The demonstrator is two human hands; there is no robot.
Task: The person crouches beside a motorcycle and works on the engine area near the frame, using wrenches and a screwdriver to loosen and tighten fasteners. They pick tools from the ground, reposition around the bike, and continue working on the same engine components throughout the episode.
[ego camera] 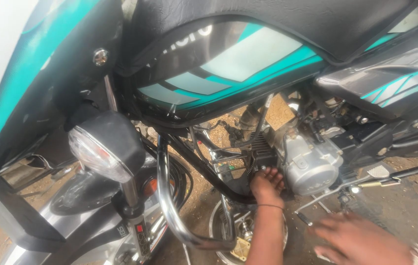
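You're reaching your left hand [267,182] up under the engine [295,157] of the teal-and-black motorcycle, fingers curled vs. the underside of the black finned cylinder [260,147], just beside the silver crankcase cover [312,169]. Can't tell whether that grip is closed on anything: fingertips are hidden up among the fins & frame tube, so it could be pinching a small part or just pressing. Risk here, as I'm judging it: you're working blind under there, so a slip could be scraping knuckles on the fin edges, or dropping whatever's being handled onto the dirt floor [410,206], where it'd be hard to find. If the engine's been running, those fins may be hot, though nothing is showing that either way. The chrome crash guard [167,196] is crowding your forearm, so a sudden pull-back could be knocking your wrist vs. it. Pose: left arm is coming straight up from the bottom edge, wrist w/ a thin black band bent back, palm facing the engine. Your right hand [356,238] is hovering low at the right, blurred, fingers spread & loose, holding nothing visible, near the footpeg [378,172] & kick lever, well apart from the left.
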